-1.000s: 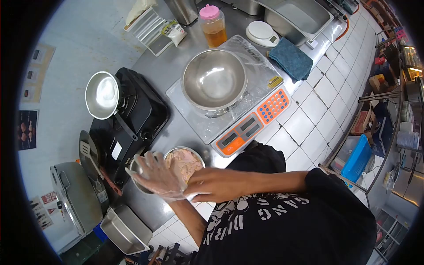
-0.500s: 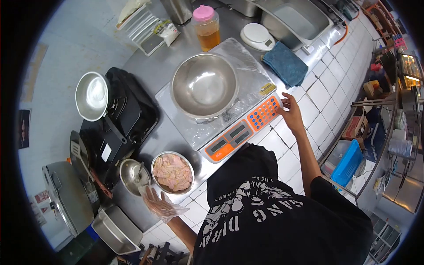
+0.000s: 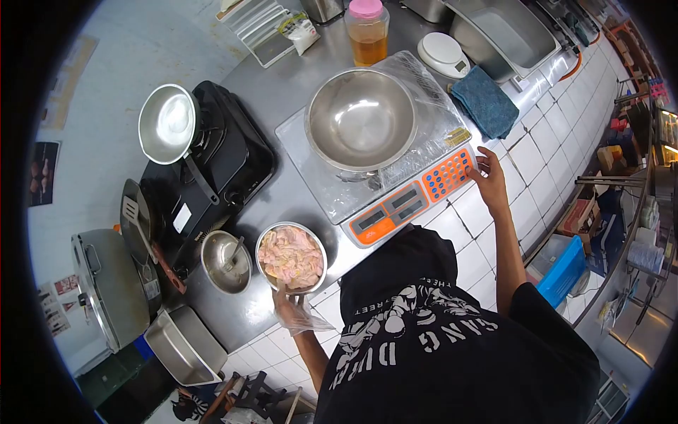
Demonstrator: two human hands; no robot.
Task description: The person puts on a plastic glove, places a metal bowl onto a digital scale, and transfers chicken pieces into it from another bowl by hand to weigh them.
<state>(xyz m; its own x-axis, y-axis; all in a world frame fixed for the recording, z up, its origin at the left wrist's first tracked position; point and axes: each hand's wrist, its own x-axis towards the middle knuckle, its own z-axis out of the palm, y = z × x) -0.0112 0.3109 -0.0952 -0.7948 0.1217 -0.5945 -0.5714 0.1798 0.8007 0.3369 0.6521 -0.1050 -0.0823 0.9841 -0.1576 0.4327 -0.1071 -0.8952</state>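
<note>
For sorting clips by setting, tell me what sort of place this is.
Probably a food business's kitchen: a black stove bearing a saucepan, a large digital scale under a steel bowl, and what looks like raw meat.

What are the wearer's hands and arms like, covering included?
The left hand wears a loose, clear plastic glove flaring at the wrist; the right hand has none. A wide black short sleeve shows on the right, from a black T-shirt with white printing.

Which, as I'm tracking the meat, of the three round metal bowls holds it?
The bowl by the gloved left hand: pink meat fills it. The largest bowl, on the scale, shows none, and the third bowl holds a utensil instead.
</note>
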